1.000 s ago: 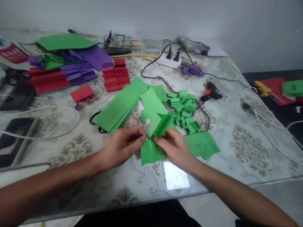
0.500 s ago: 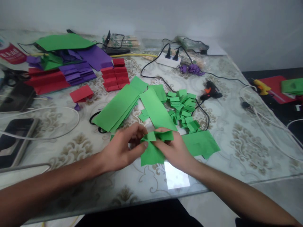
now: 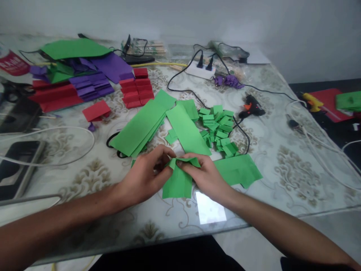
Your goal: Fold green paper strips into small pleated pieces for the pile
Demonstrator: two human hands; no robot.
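Note:
Between my hands is a creased piece of green paper (image 3: 179, 182), its upper edge folded over and its lower part hanging toward me. My left hand (image 3: 150, 171) pinches the upper left of the fold between thumb and fingers. At the upper right, my right hand (image 3: 204, 173) grips the same paper, thumb on top. Just beyond lie long green paper strips (image 3: 141, 128) in a stack and a single green strip (image 3: 187, 130) slanting toward my hands. A pile of small folded green pieces (image 3: 218, 126) is farther right. Another green sheet (image 3: 239, 169) lies beside my right wrist.
A black glue gun (image 3: 252, 106) lies at the right, its cord running over the table. At the back is a white power strip (image 3: 200, 70) with two plugs. Folded red papers (image 3: 138, 92) and purple papers (image 3: 91, 86) are at the left, above a phone (image 3: 19, 165).
The green paper has shifted slightly left and turned in my fingers. Its top flap, wide before, now looks narrower and folded toward a peak at the middle.

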